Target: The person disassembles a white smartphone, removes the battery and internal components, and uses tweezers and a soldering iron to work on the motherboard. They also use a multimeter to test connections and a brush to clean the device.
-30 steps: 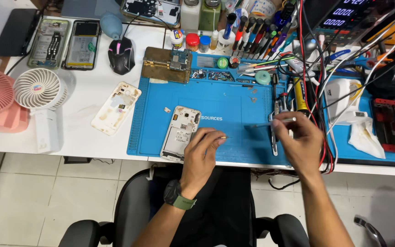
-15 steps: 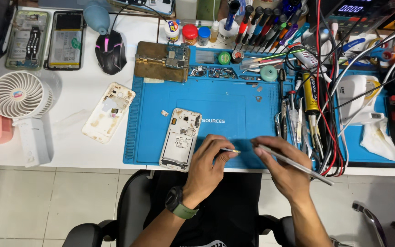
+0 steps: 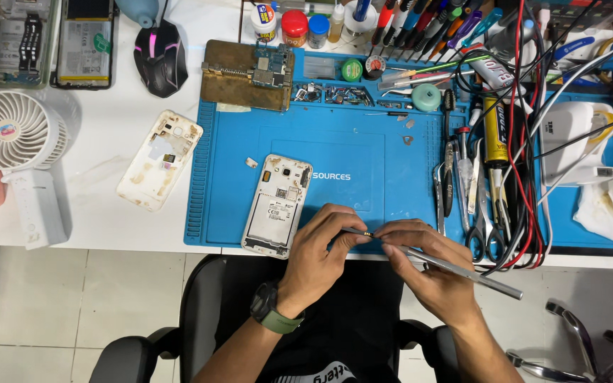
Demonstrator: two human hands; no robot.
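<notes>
Both hands meet over the near edge of the blue mat (image 3: 363, 142), which lies on the white worktop (image 3: 101, 177); the left hand (image 3: 318, 254), with a dark watch on a green strap (image 3: 272, 313) at its wrist, is curled nearly closed, its thumb and fingers pinched around the dark tip end of a slim metal tool (image 3: 455, 269); the right hand (image 3: 427, 266) is also closed, gripping the same tool along its silver shaft, which runs out past the near edge of the worktop toward the right; what exactly sits at the tip is too small to tell. Just left of the left hand, at the near edge of the mat, lies an opened white phone (image 3: 278, 204), back cover off, slightly tilted; a second white phone shell (image 3: 159, 159) lies off the mat's left edge on the bare worktop. At the far left corner of the mat a brown board holder (image 3: 246, 74) carries a circuit board; beyond it sits a black mouse (image 3: 159, 57). Along the right edge of the mat lie tweezers and scissors (image 3: 480, 220) among red and black cables (image 3: 526, 177); a white fan (image 3: 10, 131) stands at the worktop's left edge; small bottles and pens (image 3: 391, 18) line the far edge.
</notes>
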